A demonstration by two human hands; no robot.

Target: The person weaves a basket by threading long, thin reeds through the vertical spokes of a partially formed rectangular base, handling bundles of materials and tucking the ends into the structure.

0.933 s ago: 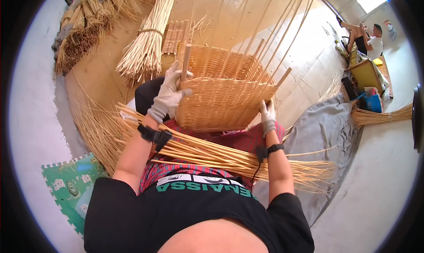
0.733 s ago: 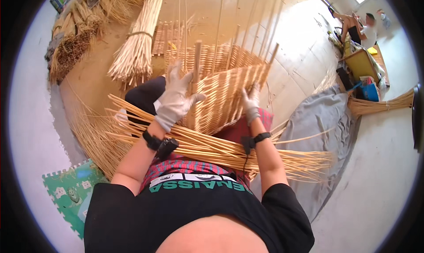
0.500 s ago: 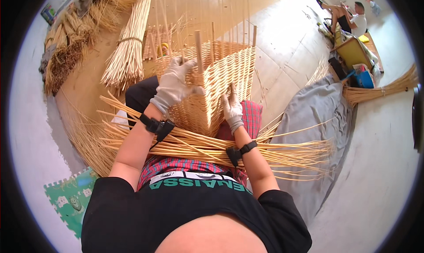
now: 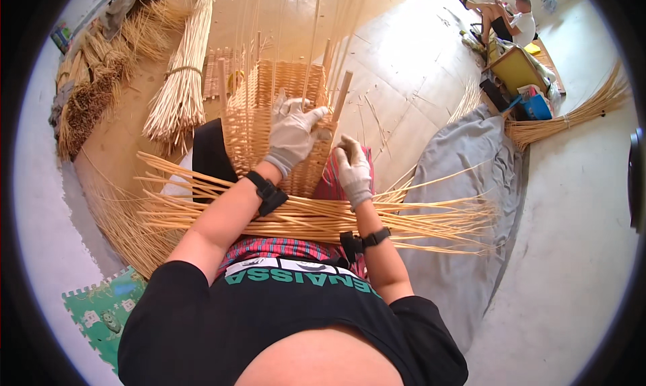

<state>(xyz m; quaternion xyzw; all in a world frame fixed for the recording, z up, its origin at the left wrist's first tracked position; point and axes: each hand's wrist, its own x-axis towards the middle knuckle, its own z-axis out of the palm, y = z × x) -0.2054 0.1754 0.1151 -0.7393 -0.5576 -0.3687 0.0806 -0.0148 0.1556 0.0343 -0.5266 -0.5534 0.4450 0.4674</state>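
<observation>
The half-woven wicker basket [image 4: 269,127] rests on the person's lap; gloved left hand [image 4: 294,133] clamped over its rim; gloved right hand [image 4: 352,167] closed beside its wall; loose willow rods [image 4: 316,218] lie just below it; a blue box [image 4: 538,107] sits well beyond.

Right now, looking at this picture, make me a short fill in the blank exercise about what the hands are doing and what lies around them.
1. Both hands wear light work ____.
2. The left hand rests on the rim of a half-woven wicker ____.
3. The right hand is closed on the basket beside a wooden stake, and loose willow rods lie across the person's ____.
4. A grey cloth lies on the floor to the person's ____.

Missing words: gloves; basket; lap; right
</observation>
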